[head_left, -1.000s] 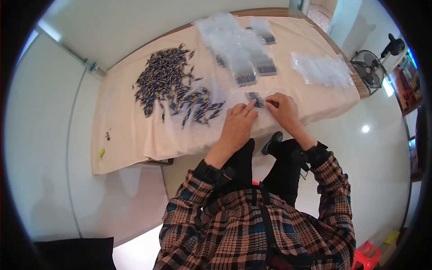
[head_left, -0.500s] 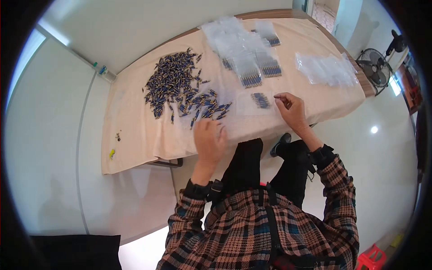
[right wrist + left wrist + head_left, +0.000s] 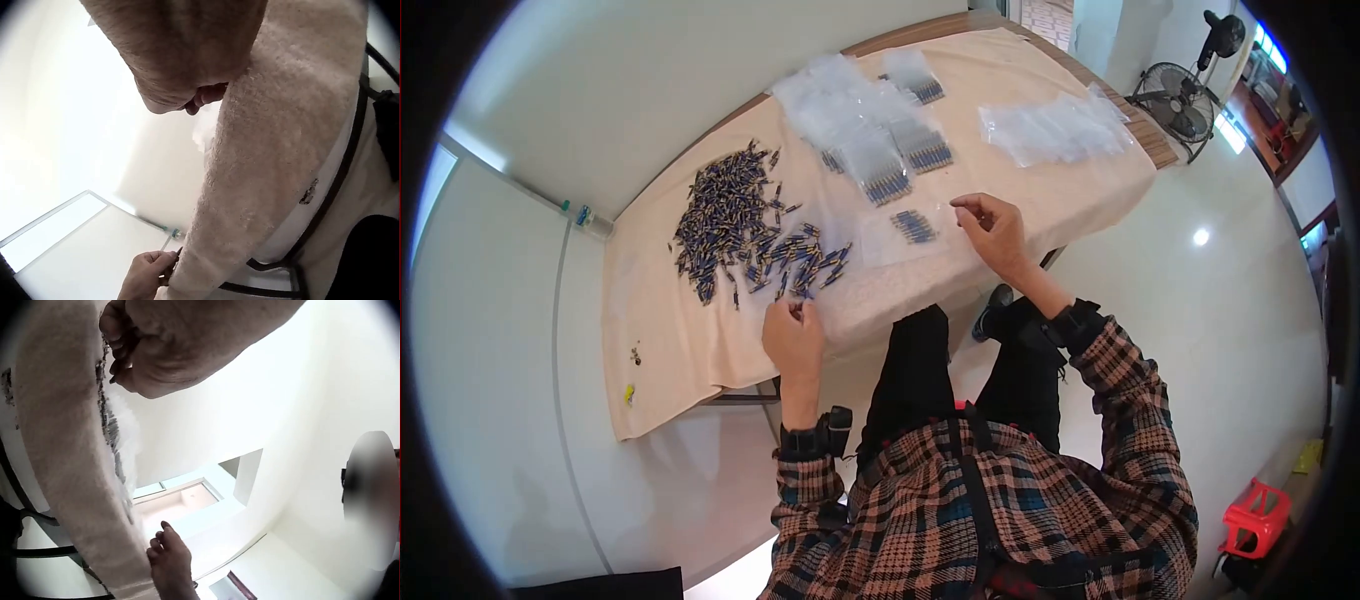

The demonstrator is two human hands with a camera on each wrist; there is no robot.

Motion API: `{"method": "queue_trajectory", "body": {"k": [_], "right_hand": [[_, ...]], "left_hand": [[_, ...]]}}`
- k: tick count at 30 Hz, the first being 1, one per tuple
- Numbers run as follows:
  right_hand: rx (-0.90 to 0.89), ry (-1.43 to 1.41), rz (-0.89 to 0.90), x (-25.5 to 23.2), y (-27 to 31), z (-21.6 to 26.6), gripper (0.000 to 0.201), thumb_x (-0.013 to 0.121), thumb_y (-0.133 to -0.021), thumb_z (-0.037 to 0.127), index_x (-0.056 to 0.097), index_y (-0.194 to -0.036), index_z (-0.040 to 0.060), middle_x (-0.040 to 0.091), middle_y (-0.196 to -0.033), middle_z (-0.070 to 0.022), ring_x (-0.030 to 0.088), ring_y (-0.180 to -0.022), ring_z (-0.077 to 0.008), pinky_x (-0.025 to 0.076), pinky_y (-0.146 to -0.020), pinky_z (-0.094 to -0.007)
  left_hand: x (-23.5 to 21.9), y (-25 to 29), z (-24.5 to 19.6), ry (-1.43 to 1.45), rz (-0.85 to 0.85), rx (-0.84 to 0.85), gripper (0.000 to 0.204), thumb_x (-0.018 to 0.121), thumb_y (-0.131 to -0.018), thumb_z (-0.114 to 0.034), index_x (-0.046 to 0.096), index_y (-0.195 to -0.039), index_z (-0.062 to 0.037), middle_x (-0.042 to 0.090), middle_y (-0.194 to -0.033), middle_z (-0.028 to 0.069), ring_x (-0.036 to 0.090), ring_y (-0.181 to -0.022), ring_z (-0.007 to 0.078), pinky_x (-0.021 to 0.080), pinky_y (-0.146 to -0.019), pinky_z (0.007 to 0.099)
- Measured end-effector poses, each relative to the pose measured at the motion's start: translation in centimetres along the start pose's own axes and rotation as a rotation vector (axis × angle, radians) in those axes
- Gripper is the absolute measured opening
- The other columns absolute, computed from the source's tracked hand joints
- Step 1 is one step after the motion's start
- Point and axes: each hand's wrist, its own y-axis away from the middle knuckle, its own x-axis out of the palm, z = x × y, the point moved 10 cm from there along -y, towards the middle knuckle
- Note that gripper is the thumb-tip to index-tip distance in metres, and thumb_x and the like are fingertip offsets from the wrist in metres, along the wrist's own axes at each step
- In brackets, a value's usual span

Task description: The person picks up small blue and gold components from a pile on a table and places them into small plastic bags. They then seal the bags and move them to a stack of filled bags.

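Observation:
In the head view, my left hand (image 3: 793,335) is at the near edge of a loose spread of small blue cylinders with gold ends (image 3: 800,255). Its thumb and fingers come together there, and a thin dark piece shows at their tips in the right wrist view. A flat clear plastic bag (image 3: 877,252) lies on the cloth, with a neat row of the blue cylinders (image 3: 914,227) on it. My right hand (image 3: 997,240) hovers by the bag's right edge, fingers loosely bent and thumb near the index finger, with nothing visible in it.
A large heap of blue cylinders (image 3: 725,215) covers the cloth's left part. Filled bags (image 3: 887,187) lie at the back under clear plastic (image 3: 830,100). Flat bags (image 3: 1055,130) are stacked at right. A yellow item (image 3: 629,393) is near the left corner; a fan (image 3: 1175,105) stands beyond the table.
My left hand has left the row on the bag and moved left to the loose cylinders. My right hand has drawn slightly away and stays by the bag. The head view has shifted.

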Motion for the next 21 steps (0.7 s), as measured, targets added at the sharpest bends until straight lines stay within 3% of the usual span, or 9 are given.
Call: {"method": "queue_trajectory", "body": {"k": [4,6,7,9,13,17,18,20,21], "right_hand": [[0.005,0.074,0.024,0.8,3.2,3.4,0.014,0.061,-0.087,0.004,0.068,-0.1,-0.0001,0.065,-0.077,-0.0008,0.056,-0.066,-0.002,0.044,-0.056,-0.0169],[-0.001,-0.069,0.14,3.9,5.1,4.7,0.014,0.063,-0.088,0.006,0.068,-0.099,0.0006,0.065,-0.08,-0.0004,0.057,-0.067,-0.0027,0.044,-0.056,-0.0167],[-0.001,-0.066,0.14,4.5,5.9,5.6,0.014,0.063,-0.088,0.006,0.068,-0.099,0.0006,0.065,-0.08,-0.0004,0.057,-0.067,-0.0027,0.044,-0.056,-0.0167],[0.169,-0.164,0.22,6.2,7.4,6.2,0.014,0.064,-0.088,0.008,0.069,-0.099,0.0008,0.066,-0.083,-0.0007,0.059,-0.068,-0.0042,0.045,-0.056,-0.0169],[0.194,-0.38,0.115,5.3,8.6,5.8,0.016,0.066,-0.087,0.008,0.069,-0.101,0.0001,0.066,-0.079,-0.0033,0.058,-0.066,-0.0037,0.046,-0.056,-0.0181],[0.356,-0.387,0.1,2.7,8.1,4.2,0.017,0.065,-0.089,0.01,0.068,-0.102,-0.0004,0.065,-0.076,-0.0022,0.059,-0.067,-0.0045,0.048,-0.058,-0.0191],[0.358,-0.379,0.094,1.8,7.3,3.8,0.017,0.065,-0.089,0.01,0.068,-0.102,-0.0004,0.065,-0.076,-0.0022,0.059,-0.067,-0.0045,0.048,-0.058,-0.0191],[0.271,-0.11,0.041,-1.4,4.4,3.7,0.011,0.065,-0.088,0.009,0.068,-0.094,0.0008,0.066,-0.071,-0.003,0.062,-0.066,-0.009,0.05,-0.059,-0.022],[0.268,-0.109,0.042,-2.0,3.7,3.5,0.011,0.065,-0.088,0.009,0.068,-0.094,0.0008,0.066,-0.071,-0.003,0.062,-0.066,-0.009,0.05,-0.059,-0.022]], "left_hand": [[-3.0,1.6,-1.6,0.283,-0.127,-0.049,0.017,0.066,-0.085,-0.016,0.061,-0.08,-0.0007,0.056,-0.064,0.0037,0.053,-0.056,0.0142,0.043,-0.053,0.0295],[0.3,2.7,-3.8,0.757,0.136,-0.176,0.014,0.065,-0.088,-0.013,0.062,-0.088,0.0006,0.059,-0.075,0.0008,0.053,-0.065,0.0087,0.044,-0.06,0.0241],[1.2,3.3,-4.9,0.759,0.136,-0.177,0.014,0.065,-0.088,-0.013,0.062,-0.088,0.0006,0.059,-0.075,0.0008,0.053,-0.065,0.0087,0.044,-0.06,0.0241],[4.4,4.4,-7.8,1.056,0.294,-0.213,0.01,0.061,-0.092,-0.01,0.06,-0.087,-0.0016,0.053,-0.067,-0.0035,0.045,-0.056,0.0016,0.033,-0.048,0.0174],[6.6,5.7,-11.3,1.191,0.452,-0.187,0.009,0.061,-0.092,-0.01,0.06,-0.09,-0.0008,0.053,-0.069,-0.0043,0.047,-0.059,0.0031,0.037,-0.052,0.0181],[6.0,4.0,-12.1,0.841,0.32,0.095,0.008,0.062,-0.088,-0.006,0.061,-0.094,-0.0008,0.058,-0.079,0.0014,0.055,-0.07,0.0125,0.045,-0.063,0.0248],[6.5,3.0,-11.4,0.85,0.325,0.095,0.008,0.062,-0.088,-0.006,0.061,-0.094,-0.0008,0.058,-0.079,0.0014,0.055,-0.07,0.0125,0.045,-0.063,0.0248],[4.0,1.2,-12.2,0.366,-0.048,0.478,0.014,0.064,-0.082,-0.003,0.063,-0.097,-0.0016,0.06,-0.093,0.0089,0.057,-0.088,0.0261,0.045,-0.08,0.0348],[3.9,1.2,-12.2,0.368,-0.051,0.478,0.014,0.064,-0.082,-0.003,0.063,-0.097,-0.0016,0.06,-0.093,0.0089,0.057,-0.088,0.0261,0.045,-0.08,0.0348]]}}
